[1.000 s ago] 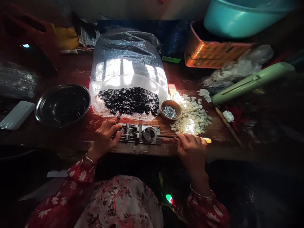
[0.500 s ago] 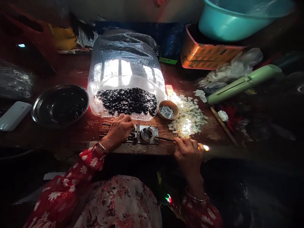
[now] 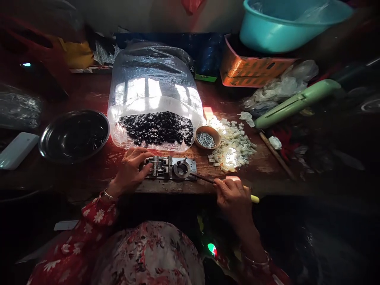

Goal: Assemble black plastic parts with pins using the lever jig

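Note:
A small metal jig [image 3: 169, 168] with a round socket sits at the near edge of the wooden table [image 3: 95, 166]. My left hand [image 3: 130, 168] rests at the jig's left end, fingers curled on its slider. My right hand [image 3: 234, 196] is closed on a thin yellow-handled tool [image 3: 253, 198], and the dark tip points at the socket. Behind the jig lies a clear plastic bag [image 3: 154, 91] with a heap of black buttons [image 3: 156, 128] at its mouth.
A dark metal bowl [image 3: 74, 135] stands at the left. A small dish of pins [image 3: 208, 137] and a pile of pale chips [image 3: 233, 144] lie at the right. Further back are an orange box [image 3: 252, 67], a teal basin [image 3: 285, 23] and a green tool [image 3: 293, 103].
My left hand reached up to the buttons, then came back to the jig's left end. My right hand with the tool slid a little nearer to me.

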{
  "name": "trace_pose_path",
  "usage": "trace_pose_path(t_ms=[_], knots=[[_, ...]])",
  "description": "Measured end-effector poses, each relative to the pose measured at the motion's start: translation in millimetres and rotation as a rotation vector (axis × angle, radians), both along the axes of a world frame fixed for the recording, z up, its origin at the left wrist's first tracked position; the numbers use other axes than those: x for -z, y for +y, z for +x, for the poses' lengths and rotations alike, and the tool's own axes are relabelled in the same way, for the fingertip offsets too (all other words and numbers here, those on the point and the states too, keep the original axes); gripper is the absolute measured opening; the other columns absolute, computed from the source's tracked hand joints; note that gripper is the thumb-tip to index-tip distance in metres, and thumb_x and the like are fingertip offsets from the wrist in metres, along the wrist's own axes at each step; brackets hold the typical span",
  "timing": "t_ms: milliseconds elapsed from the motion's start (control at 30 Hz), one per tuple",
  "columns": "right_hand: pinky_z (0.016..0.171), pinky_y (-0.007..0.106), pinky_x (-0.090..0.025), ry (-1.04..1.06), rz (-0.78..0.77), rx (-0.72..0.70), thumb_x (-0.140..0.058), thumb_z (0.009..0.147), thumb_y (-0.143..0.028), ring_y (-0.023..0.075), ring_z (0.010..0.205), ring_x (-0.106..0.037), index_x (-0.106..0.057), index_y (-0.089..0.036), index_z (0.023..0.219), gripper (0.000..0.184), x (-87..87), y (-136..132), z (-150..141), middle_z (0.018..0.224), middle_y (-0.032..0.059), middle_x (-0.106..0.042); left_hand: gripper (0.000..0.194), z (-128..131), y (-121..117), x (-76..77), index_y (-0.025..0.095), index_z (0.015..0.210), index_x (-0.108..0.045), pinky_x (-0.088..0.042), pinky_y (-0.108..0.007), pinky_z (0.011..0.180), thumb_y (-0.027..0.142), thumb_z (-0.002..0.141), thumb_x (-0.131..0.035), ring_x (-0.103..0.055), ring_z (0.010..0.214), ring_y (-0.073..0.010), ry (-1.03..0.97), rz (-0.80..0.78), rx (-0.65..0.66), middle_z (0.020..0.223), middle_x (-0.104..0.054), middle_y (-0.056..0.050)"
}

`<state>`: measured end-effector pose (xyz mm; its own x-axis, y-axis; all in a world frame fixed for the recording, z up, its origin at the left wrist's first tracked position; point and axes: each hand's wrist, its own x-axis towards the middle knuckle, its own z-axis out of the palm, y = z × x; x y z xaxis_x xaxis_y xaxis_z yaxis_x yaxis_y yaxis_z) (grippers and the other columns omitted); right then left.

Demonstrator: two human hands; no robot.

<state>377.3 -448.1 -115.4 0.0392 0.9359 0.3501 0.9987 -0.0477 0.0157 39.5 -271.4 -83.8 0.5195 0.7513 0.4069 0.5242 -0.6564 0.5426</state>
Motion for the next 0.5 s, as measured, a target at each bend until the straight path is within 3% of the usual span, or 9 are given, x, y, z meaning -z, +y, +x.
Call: trace_pose_path(t_ms=[133, 233, 300, 400, 500], knots=[[0.066, 0.034, -0.051, 0.353, -0.149, -0.089, -0.053, 0.104, -0.032, 0.0242, 0.077, -0.071, -0.075, -0.023, 0.123, 0.030, -3.1, -32.3, -12.2, 0.095, 0.0082, -0.078, 0.041, -25.8, -1.8, 9.7, 0.025, 0.136, -0.064, -0.045, -0.048, 0.111, 0.038, 0.097, -0.071, -0.058, 0.126, -0.0301, 0.056, 0.036, -0.013, 0.139, -0.066, -0.009], [0.071, 0.034, -0.057, 0.719, -0.401, -0.110, -0.056, 0.102, -0.037, 0.0255, 0.083, -0.076, -0.072, -0.032, 0.135, 0.038, -17.7, -44.5, -10.7, 0.108, 0.0071, -0.081, 0.061, -35.4, -2.4, 21.5, 0.025, 0.148, -0.057, -0.040, -0.050, 0.114, 0.054, 0.096, -0.071, -0.054, 0.134, -0.0335, 0.134, 0.085, 0.001, 0.148, -0.062, -0.012], [0.071, 0.035, -0.058, 0.955, -0.601, -0.093, -0.056, 0.102, -0.044, 0.0249, 0.077, -0.073, -0.075, -0.032, 0.132, 0.038, -26.8, -43.6, -5.2, 0.098, 0.0062, -0.080, 0.071, -36.9, -2.8, 29.2, 0.024, 0.153, -0.053, -0.035, -0.053, 0.117, 0.062, 0.095, -0.069, -0.052, 0.138, -0.0358, 0.182, 0.123, 0.002, 0.152, -0.061, -0.015], [0.051, 0.029, -0.044, 1.237, -0.793, 0.009, -0.057, 0.099, -0.061, 0.0179, 0.053, -0.054, -0.079, -0.024, 0.123, 0.049, -29.4, -39.3, -1.9, 0.062, 0.0005, -0.062, 0.077, -34.1, -2.4, 38.2, 0.023, 0.157, -0.049, -0.024, -0.057, 0.121, 0.069, 0.097, -0.062, -0.050, 0.141, -0.0368, 0.237, 0.153, 0.014, 0.154, -0.059, -0.017], [0.044, 0.026, -0.026, 1.403, -0.817, 0.119, -0.058, 0.094, -0.073, 0.0127, 0.046, -0.032, -0.077, -0.020, 0.118, 0.061, -21.4, -43.3, -12.9, 0.051, -0.0068, -0.037, 0.078, -29.1, -1.1, 44.8, 0.022, 0.157, -0.048, -0.019, -0.058, 0.123, 0.073, 0.099, -0.052, -0.050, 0.142, -0.0363, 0.276, 0.157, 0.025, 0.154, -0.058, -0.018]])
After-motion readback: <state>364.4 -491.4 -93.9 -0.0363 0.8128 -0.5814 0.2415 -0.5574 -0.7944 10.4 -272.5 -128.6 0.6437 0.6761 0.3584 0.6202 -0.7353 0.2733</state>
